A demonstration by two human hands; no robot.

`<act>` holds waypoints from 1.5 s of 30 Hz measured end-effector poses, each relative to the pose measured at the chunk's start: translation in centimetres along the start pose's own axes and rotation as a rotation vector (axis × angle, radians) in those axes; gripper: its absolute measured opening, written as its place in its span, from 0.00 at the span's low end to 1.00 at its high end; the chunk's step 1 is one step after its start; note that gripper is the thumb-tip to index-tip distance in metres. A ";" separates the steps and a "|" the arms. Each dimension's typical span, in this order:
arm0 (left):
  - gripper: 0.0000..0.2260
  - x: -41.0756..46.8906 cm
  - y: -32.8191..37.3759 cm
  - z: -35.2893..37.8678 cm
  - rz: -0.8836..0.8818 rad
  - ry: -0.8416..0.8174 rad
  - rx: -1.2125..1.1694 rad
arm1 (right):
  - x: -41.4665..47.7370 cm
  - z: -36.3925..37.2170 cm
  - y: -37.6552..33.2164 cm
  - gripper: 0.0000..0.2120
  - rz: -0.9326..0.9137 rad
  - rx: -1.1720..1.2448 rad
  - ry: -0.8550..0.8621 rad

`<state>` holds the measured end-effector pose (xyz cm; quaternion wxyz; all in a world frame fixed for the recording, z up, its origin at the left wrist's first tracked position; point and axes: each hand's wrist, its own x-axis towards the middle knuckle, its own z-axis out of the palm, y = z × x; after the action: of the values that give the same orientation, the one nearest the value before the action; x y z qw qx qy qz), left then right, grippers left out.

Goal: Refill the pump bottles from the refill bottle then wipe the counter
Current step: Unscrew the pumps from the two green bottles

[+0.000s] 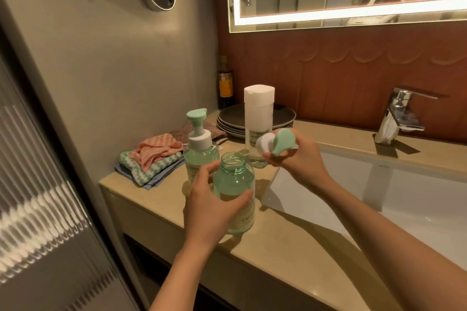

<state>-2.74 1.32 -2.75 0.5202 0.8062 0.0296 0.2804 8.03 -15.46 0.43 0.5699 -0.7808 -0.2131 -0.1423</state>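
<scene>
Near the counter's [290,242] front edge, the left hand [209,209] wrapped its thumb and fingers round the open pump bottle [233,184], which stood upright with its neck bare. The right hand [298,156] pinched the removed pump head [280,142] in curled fingers above the sink's [379,197] left rim. To my eye, the head wanted setting down somewhere clean first. Then the capped refill bottle [259,118], just behind, could be tipped slowly while the left hand steadied the neck. The open bottle's label read "YAF"; the thumb hid the rest. The refill bottle's print was too faint to read.
</scene>
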 end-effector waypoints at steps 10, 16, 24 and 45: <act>0.30 0.3 -1.6 -0.8 0.027 0.048 0.001 | 3.0 6.1 4.3 0.23 -0.243 -0.437 -0.113; 0.31 0.3 -2.2 -0.6 0.006 0.045 -0.040 | 4.5 8.1 5.2 0.16 -0.408 -0.809 -0.147; 0.32 0.3 -1.9 -0.3 -0.035 0.061 -0.064 | 5.8 10.8 5.7 0.14 -0.449 -1.040 -0.112; 0.32 -0.1 -1.3 -0.2 -0.023 0.044 -0.012 | 3.1 6.3 0.4 0.13 -0.306 -0.743 -0.159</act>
<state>-2.59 2.05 -3.84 0.5274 0.7963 0.0486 0.2923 10.74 -9.08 -0.38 0.2032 -0.9013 -0.3042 -0.2321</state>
